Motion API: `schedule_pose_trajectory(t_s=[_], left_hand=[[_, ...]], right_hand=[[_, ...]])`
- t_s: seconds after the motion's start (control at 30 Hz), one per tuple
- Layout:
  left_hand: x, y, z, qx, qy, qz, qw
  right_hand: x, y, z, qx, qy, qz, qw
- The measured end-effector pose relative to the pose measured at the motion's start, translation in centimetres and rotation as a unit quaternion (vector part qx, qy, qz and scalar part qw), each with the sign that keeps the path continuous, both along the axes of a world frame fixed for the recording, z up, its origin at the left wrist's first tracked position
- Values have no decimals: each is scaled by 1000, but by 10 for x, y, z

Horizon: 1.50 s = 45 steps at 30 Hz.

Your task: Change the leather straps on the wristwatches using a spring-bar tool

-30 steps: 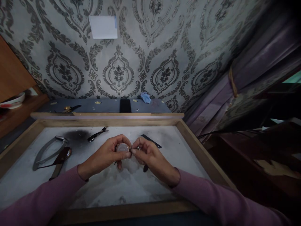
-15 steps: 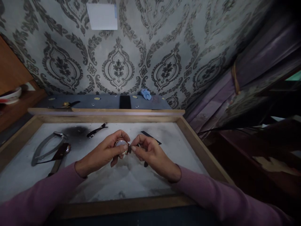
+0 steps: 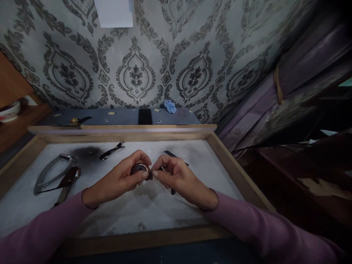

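Left fingers (image 3: 139, 177) clasp a watch (image 3: 138, 167), right fingers (image 3: 164, 176) pinched beside it.

Watch (image 3: 139, 167) above tray (image 3: 137, 241), second watch (image 3: 76, 173) to its left, wall (image 3: 165, 51) behind, curtain (image 3: 257, 101) right

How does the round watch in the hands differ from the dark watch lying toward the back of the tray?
The round watch is in the left hand's grip, with the right hand at its side; the dark watch lies untouched in the tray. The round watch shows a curved metal rim, while the dark watch appears narrow and slanted. Both have shiny parts.
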<state>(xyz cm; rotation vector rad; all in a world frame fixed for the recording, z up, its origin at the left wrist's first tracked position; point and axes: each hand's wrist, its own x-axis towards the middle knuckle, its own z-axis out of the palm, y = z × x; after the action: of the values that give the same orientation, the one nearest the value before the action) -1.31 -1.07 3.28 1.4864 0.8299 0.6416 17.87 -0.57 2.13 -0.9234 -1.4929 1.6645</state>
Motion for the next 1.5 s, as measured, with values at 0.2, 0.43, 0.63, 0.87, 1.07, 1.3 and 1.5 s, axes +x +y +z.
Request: schedule_pose_trajectory(t_s=[0.2,0.43,0.63,0.87,1.07,1.3,1.5], left_hand=[[-1,0,0,14,20,4,1000],[0,3,-5,-10,13,8,1000],[-2,4,-8,-17,31,23,999],[-1,4,-6,-11,65,27,997],[0,2,-7,-2,57,31,998],[4,0,-3,22,48,52,997],[3,-2,-7,37,52,44,997]], right_hand=[[1,1,2,-29,-8,5,1000],[2,3,1,-31,1,-3,999],[3,5,-1,-37,-10,-17,999],[3,7,0,-24,-6,-31,999],[3,6,-1,-15,-1,-38,999],[2,4,0,-3,-4,-51,999],[1,3,1,7,-6,-57,998]])
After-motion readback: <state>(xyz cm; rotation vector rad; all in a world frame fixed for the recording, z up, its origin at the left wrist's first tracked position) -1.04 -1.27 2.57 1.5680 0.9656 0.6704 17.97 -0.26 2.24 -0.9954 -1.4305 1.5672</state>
